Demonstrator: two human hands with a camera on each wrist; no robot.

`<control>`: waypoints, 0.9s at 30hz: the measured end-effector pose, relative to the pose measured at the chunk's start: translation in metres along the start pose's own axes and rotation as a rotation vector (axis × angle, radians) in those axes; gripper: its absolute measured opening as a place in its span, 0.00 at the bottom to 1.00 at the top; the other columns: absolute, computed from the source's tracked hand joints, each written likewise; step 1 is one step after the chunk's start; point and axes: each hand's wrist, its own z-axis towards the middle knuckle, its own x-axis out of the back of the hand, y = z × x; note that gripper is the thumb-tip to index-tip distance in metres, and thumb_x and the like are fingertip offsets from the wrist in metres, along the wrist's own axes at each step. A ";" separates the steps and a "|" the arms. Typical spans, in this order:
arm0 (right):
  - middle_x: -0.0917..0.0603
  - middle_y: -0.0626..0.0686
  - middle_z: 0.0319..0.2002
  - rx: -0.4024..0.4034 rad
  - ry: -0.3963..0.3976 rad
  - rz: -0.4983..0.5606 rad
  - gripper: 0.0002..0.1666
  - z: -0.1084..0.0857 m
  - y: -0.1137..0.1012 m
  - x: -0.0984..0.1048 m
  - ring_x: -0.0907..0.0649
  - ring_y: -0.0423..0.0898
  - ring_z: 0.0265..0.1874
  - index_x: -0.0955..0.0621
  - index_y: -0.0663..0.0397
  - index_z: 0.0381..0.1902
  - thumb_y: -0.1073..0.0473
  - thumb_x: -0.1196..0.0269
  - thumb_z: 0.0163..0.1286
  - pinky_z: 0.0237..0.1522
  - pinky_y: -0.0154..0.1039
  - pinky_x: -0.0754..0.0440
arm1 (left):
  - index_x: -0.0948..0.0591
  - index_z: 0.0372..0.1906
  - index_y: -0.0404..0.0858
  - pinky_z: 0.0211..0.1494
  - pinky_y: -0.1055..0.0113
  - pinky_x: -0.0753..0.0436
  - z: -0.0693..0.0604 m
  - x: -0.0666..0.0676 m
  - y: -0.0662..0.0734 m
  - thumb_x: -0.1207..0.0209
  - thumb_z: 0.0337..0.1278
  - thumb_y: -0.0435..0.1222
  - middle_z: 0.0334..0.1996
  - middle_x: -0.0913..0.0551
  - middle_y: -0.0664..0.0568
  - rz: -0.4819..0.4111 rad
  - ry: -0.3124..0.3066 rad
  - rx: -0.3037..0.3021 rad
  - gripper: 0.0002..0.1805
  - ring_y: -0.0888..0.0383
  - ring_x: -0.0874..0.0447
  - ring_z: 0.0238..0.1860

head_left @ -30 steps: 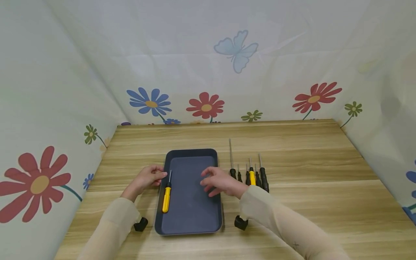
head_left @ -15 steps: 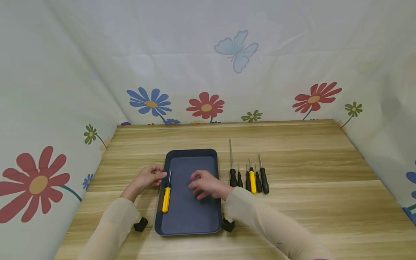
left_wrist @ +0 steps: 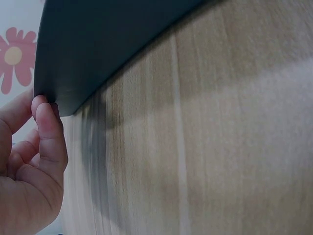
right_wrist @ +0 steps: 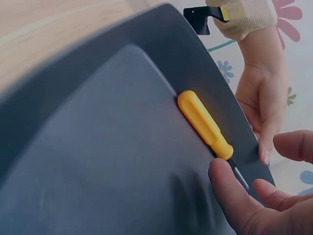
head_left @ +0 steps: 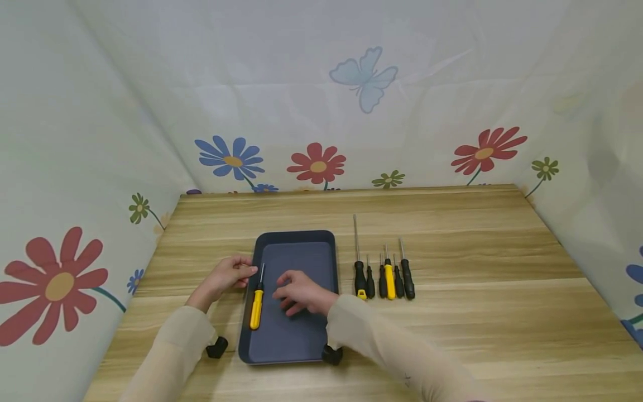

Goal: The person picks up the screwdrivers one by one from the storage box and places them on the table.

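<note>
A dark grey rectangular tray [head_left: 296,335] lies on the wooden table. Inside it, along the left wall, rests a screwdriver with a yellow handle [head_left: 256,310], its shaft toward the far end. My left hand [head_left: 228,274] pinches the tray's left rim between thumb and fingers, as the left wrist view also shows at the tray wall [left_wrist: 98,44]. Over the middle of the tray hovers my right hand [head_left: 303,293], fingers spread and slightly bent, holding nothing. In the right wrist view its fingertips appear close to the yellow screwdriver [right_wrist: 203,122], with a gap visible in the head view.
Right of the tray, several screwdrivers lie side by side: a long black one [head_left: 359,276], a yellow one [head_left: 390,282], a thick black one [head_left: 408,279] and smaller black ones. A flowered cloth [head_left: 281,100] surrounds the table [head_left: 477,251] at back and sides.
My right hand has moved left, from the tray's right rim to above its middle, uncovering the screwdriver handles on the table. The left hand and the tray have stayed put.
</note>
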 end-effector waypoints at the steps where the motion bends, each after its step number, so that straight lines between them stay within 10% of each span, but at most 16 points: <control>1: 0.22 0.56 0.34 -0.002 -0.002 0.006 0.21 0.000 0.000 -0.002 0.19 0.55 0.32 0.31 0.62 0.49 0.64 0.41 0.58 0.24 0.42 0.20 | 0.35 0.53 0.27 0.32 0.73 0.23 0.000 0.000 0.000 0.45 0.56 0.40 0.30 0.28 0.52 0.002 -0.002 -0.001 0.25 0.62 0.28 0.27; 27: 0.23 0.54 0.30 -0.049 0.024 0.101 0.20 0.016 0.005 -0.035 0.18 0.51 0.27 0.31 0.58 0.45 0.64 0.39 0.55 0.23 0.43 0.19 | 0.35 0.53 0.28 0.31 0.74 0.23 0.004 0.002 -0.003 0.46 0.56 0.41 0.29 0.28 0.53 -0.004 -0.027 0.011 0.25 0.64 0.28 0.25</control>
